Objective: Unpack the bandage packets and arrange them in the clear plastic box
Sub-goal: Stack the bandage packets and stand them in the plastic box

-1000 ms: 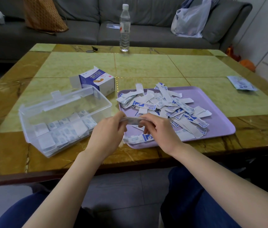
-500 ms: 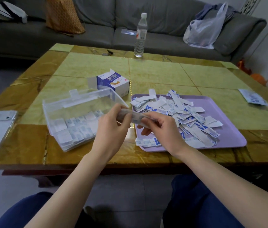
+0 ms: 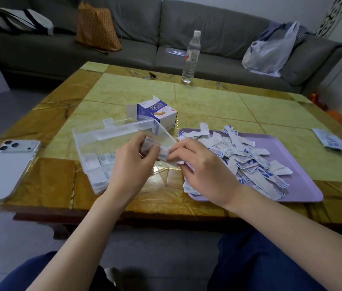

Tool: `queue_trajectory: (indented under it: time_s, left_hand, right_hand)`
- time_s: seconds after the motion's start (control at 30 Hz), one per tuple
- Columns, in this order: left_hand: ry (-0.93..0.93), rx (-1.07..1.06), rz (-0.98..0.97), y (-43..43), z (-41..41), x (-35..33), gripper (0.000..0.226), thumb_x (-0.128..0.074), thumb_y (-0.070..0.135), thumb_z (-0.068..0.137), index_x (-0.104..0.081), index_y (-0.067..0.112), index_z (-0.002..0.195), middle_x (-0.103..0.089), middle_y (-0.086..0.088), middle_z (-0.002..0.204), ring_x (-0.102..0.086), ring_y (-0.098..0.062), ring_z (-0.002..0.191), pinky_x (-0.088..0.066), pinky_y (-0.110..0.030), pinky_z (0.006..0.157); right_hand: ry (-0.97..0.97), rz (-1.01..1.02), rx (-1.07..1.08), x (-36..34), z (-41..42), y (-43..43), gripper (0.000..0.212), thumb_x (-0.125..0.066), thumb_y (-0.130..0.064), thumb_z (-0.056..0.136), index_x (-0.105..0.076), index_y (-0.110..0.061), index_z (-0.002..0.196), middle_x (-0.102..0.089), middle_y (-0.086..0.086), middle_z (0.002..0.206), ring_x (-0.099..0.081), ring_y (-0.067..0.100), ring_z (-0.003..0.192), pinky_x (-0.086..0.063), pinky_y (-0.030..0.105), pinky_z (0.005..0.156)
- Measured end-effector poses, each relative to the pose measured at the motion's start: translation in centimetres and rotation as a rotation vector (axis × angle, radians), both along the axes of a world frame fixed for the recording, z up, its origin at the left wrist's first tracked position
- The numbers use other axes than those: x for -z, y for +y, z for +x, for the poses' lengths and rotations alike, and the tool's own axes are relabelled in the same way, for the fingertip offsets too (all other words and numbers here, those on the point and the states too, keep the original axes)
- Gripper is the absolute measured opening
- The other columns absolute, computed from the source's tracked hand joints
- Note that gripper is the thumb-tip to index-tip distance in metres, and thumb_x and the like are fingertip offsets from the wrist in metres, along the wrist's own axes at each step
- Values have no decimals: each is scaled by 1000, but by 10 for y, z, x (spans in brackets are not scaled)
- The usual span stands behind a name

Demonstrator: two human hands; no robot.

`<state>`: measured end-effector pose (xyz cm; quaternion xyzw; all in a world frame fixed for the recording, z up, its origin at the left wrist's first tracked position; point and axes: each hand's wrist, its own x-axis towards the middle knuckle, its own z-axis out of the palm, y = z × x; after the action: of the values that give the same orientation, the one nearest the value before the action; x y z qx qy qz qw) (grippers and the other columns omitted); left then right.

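My left hand (image 3: 131,164) and my right hand (image 3: 204,173) both pinch a small stack of white-and-blue bandage packets (image 3: 155,148), held in the air over the right end of the clear plastic box (image 3: 94,141). The box lies open on the table with rows of packets inside at its near left; my left hand hides much of its inside. A heap of loose bandage packets (image 3: 248,156) covers the lilac tray (image 3: 304,181) to the right. The blue-and-white bandage carton (image 3: 157,113) stands open just behind the box.
A white phone (image 3: 4,166) lies face down at the table's near left corner. A water bottle (image 3: 191,57) and a small dark object stand at the far edge. A leaflet (image 3: 332,140) lies far right. A grey sofa with bags runs behind the table.
Both hands have carried the stack of packets leftward from above the tray's near corner to over the plastic box. My head has turned left, so the phone shows fully.
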<state>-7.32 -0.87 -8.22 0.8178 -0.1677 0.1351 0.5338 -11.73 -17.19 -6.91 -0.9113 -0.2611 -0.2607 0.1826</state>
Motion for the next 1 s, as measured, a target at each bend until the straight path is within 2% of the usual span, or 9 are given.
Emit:
queue_trajectory:
  time_s: [0.17,0.27,0.33,0.47,0.53,0.67,0.77,0.87,1.0]
  left_hand:
    - [126,86,-164,12,3,-4,26,-58,21,80,-55,-4,81,-55,-25,70,-42,-17,59,-32,-32,56]
    - [155,92,-211,17,4,-7,34,-54,24,72,-52,-9,81,-50,-29,69,-40,-18,59,-30,-33,57]
    - [162,80,-239,21,4,-8,31,-53,23,70,-51,-8,76,-45,-23,61,-39,-17,58,-29,-30,55]
    - [173,36,-250,25,3,-11,17,-53,20,69,-54,3,70,-44,11,50,-34,-8,51,-27,-19,47]
    - [196,19,-251,26,4,-13,14,-53,19,71,-57,6,74,-49,13,49,-38,-9,52,-32,-23,51]
    - [284,22,-287,29,10,-14,28,-50,23,70,-60,0,83,-58,10,53,-45,-16,62,-37,-32,62]
    - [326,34,-300,30,13,-13,36,-49,27,69,-61,-3,87,-57,-5,68,-46,-18,67,-38,-36,66]
    - [317,47,-336,32,14,-13,30,-52,22,78,-59,-6,89,-54,-11,72,-45,-18,67,-37,-37,66]
    - [253,34,-354,35,11,-14,11,-49,11,92,-59,9,88,-56,-2,70,-48,-10,63,-40,-23,60]
  right_hand:
    - [-185,-179,73,-7,7,9,29,-73,4,67,-68,-14,89,-62,3,93,-48,18,83,-44,28,73]
    - [-289,-223,8,-13,9,13,14,-63,-5,78,-70,-15,86,-63,-1,81,-43,18,79,-42,29,71]
    - [-324,-228,-41,-17,10,16,14,-60,-6,82,-72,-14,85,-65,-2,79,-46,19,80,-42,28,71]
    - [-265,-187,-134,-22,10,20,11,-63,-8,85,-74,-9,88,-66,2,77,-55,17,72,-42,20,65]
    - [-237,-166,-151,-25,13,23,11,-65,-9,86,-75,-8,90,-66,3,77,-56,17,69,-46,22,62]
    - [-233,-141,-134,-29,18,30,12,-64,-14,87,-74,-8,89,-65,3,77,-58,17,69,-48,25,62]
    - [-217,-202,-94,-25,18,32,7,-68,-11,84,-72,-10,89,-64,2,80,-57,17,73,-48,27,62]
    - [-113,-156,-57,-20,18,34,18,-65,-24,84,-69,-12,98,-64,2,96,-61,17,86,-52,31,72]
    - [371,210,61,-18,8,47,70,-62,-56,73,-47,-18,130,-46,-5,129,-48,5,115,-40,18,98]
